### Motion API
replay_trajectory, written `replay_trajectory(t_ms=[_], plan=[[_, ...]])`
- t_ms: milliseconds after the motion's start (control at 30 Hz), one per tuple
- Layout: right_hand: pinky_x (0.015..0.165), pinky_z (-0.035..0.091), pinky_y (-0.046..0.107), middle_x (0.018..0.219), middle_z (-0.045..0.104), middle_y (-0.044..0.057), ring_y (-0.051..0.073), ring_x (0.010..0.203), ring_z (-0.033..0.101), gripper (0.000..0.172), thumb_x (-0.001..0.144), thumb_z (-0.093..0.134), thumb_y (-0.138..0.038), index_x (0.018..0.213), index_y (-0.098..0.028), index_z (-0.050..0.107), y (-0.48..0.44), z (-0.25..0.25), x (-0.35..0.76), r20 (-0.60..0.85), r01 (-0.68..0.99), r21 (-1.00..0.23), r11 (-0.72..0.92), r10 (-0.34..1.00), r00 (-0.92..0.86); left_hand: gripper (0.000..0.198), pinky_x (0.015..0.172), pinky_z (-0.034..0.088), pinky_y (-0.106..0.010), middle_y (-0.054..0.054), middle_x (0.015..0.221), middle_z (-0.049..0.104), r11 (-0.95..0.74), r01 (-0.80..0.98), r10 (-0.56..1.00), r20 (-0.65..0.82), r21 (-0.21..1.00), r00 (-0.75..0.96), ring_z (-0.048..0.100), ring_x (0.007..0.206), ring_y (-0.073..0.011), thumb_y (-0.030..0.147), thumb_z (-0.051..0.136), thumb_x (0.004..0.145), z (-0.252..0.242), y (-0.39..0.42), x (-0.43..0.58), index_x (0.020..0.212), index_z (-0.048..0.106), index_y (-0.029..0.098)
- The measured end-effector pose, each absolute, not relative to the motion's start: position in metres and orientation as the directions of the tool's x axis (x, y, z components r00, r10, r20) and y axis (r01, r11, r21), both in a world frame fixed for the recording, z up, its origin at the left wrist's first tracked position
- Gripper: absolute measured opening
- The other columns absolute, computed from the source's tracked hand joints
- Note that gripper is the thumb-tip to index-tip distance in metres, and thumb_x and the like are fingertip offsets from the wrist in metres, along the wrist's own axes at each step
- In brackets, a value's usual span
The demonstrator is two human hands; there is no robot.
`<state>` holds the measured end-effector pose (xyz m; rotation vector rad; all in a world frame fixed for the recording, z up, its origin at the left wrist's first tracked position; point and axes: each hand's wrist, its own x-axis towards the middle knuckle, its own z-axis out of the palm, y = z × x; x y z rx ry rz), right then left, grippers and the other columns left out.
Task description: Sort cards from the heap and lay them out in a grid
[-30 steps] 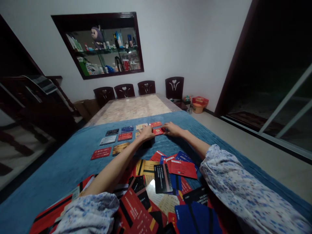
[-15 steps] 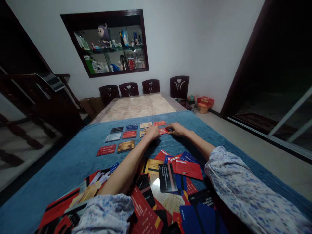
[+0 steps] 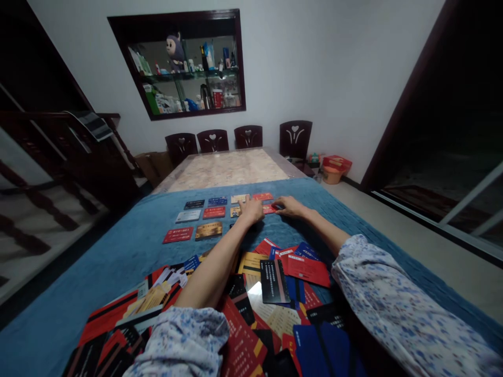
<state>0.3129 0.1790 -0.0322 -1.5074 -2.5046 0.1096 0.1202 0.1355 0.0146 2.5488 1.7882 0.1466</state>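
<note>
Rows of flat cards lie on a blue cloth. My left hand [image 3: 252, 210] rests over the right part of these rows with its fingers stretched out. It partly covers a yellow card [image 3: 234, 211] and is close to a cream card [image 3: 238, 199]. My right hand [image 3: 290, 206] has its bent fingertips on the right edge of a red card [image 3: 269, 209]. Behind that one lies an orange-red card [image 3: 262, 197]. Further left are a gold card [image 3: 208, 230], a silver card [image 3: 188, 215] and a dark red card [image 3: 178, 234]. My left wrist hides part of a dark card.
A loose, overlapping pile of cards, with a black card [image 3: 274, 281] on top, spreads below my forearms. The blue cloth [image 3: 137, 235] covers the near part of a marble-patterned table [image 3: 226, 165]. Several dark chairs [image 3: 295, 137] stand at its far end.
My left hand's fingers have spread a little over the cards. My right hand stays at the red card's edge. The whole view has shifted slightly, moving the scene to the right.
</note>
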Motion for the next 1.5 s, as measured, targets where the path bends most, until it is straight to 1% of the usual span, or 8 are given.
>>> replay_trajectory(t_ms=[133, 300, 467, 667, 1000, 1133, 1300, 1500], plan=[[0.092, 0.045, 0.028, 0.122, 0.068, 0.008, 0.024, 0.106, 0.063, 0.039, 0.081, 0.063, -0.032, 0.117, -0.021, 0.071, 0.179, -0.030, 0.312, 0.140, 0.865, -0.168, 0.474, 0.880, -0.455, 0.031, 0.107, 0.025, -0.066, -0.019, 0.128, 0.062, -0.362, 0.930, 0.931, 0.082, 0.067, 0.357, 0.038, 0.133, -0.0377, 0.019, 0.057, 0.083, 0.014, 0.132, 0.119, 0.111, 0.068, 0.018], [0.091, 0.045, 0.030, 0.118, 0.069, 0.010, 0.025, 0.103, 0.064, 0.036, 0.082, 0.062, -0.031, 0.114, -0.019, 0.072, 0.176, -0.026, 0.308, 0.129, 0.866, -0.156, 0.475, 0.879, -0.459, 0.031, 0.103, 0.033, -0.062, -0.021, 0.127, 0.060, -0.412, 0.911, 0.906, 0.111, 0.020, 0.408, 0.040, 0.130, -0.0374, 0.011, 0.053, 0.080, 0.012, 0.131, 0.120, 0.107, 0.069, 0.014], [0.090, 0.045, 0.027, 0.113, 0.070, 0.009, 0.024, 0.102, 0.064, 0.031, 0.082, 0.063, -0.031, 0.110, -0.020, 0.074, 0.170, -0.020, 0.308, 0.145, 0.861, -0.141, 0.488, 0.871, -0.469, 0.026, 0.098, 0.036, -0.056, -0.020, 0.112, 0.068, -0.491, 0.871, 0.864, 0.120, -0.010, 0.489, 0.041, 0.127, -0.0361, 0.008, 0.053, 0.078, 0.011, 0.130, 0.115, 0.095, 0.072, 0.013], [0.092, 0.046, 0.029, 0.119, 0.068, 0.012, 0.024, 0.105, 0.064, 0.037, 0.086, 0.062, -0.033, 0.119, -0.018, 0.070, 0.158, -0.017, 0.315, 0.207, 0.859, -0.144, 0.492, 0.863, -0.460, 0.026, 0.095, 0.034, -0.052, -0.016, 0.114, 0.068, -0.566, 0.825, 0.811, 0.183, 0.000, 0.556, 0.045, 0.121, -0.0339, 0.009, 0.052, 0.079, 0.012, 0.121, 0.108, 0.093, 0.072, 0.016], [0.085, 0.045, 0.030, 0.099, 0.072, 0.009, 0.021, 0.091, 0.063, 0.022, 0.088, 0.058, -0.023, 0.102, -0.019, 0.074, 0.121, -0.016, 0.332, 0.345, 0.825, -0.195, 0.530, 0.824, -0.448, 0.028, 0.094, 0.033, -0.046, -0.016, 0.112, 0.065, -0.554, 0.832, 0.808, 0.248, 0.015, 0.534, 0.052, 0.113, -0.0304, 0.006, 0.049, 0.079, 0.018, 0.091, 0.114, 0.095, 0.071, 0.014], [0.082, 0.045, 0.031, 0.093, 0.072, 0.009, 0.021, 0.087, 0.062, 0.021, 0.087, 0.056, -0.018, 0.096, -0.017, 0.074, 0.096, -0.013, 0.336, 0.387, 0.801, -0.203, 0.563, 0.798, -0.462, 0.028, 0.092, 0.034, -0.045, -0.016, 0.109, 0.065, -0.557, 0.830, 0.808, 0.256, 0.039, 0.530, 0.053, 0.112, -0.0307, 0.005, 0.048, 0.079, 0.020, 0.076, 0.115, 0.095, 0.070, 0.012], [0.077, 0.044, 0.031, 0.090, 0.071, 0.008, 0.021, 0.084, 0.060, 0.018, 0.086, 0.056, -0.018, 0.090, -0.019, 0.074, 0.065, -0.014, 0.345, 0.411, 0.791, -0.211, 0.575, 0.786, -0.462, 0.027, 0.090, 0.035, -0.045, -0.014, 0.107, 0.066, -0.589, 0.806, 0.789, 0.259, 0.063, 0.556, 0.053, 0.109, -0.0295, 0.005, 0.050, 0.077, 0.022, 0.060, 0.114, 0.092, 0.071, 0.013], [0.077, 0.044, 0.031, 0.091, 0.071, 0.008, 0.021, 0.085, 0.059, 0.017, 0.090, 0.056, -0.023, 0.090, -0.020, 0.073, 0.032, -0.020, 0.352, 0.411, 0.787, -0.238, 0.570, 0.793, -0.450, 0.023, 0.097, 0.032, -0.049, -0.012, 0.104, 0.064, -0.606, 0.789, 0.780, 0.272, 0.103, 0.564, 0.054, 0.108, -0.0282, 0.005, 0.053, 0.076, 0.026, 0.037, 0.115, 0.086, 0.071, 0.015]])
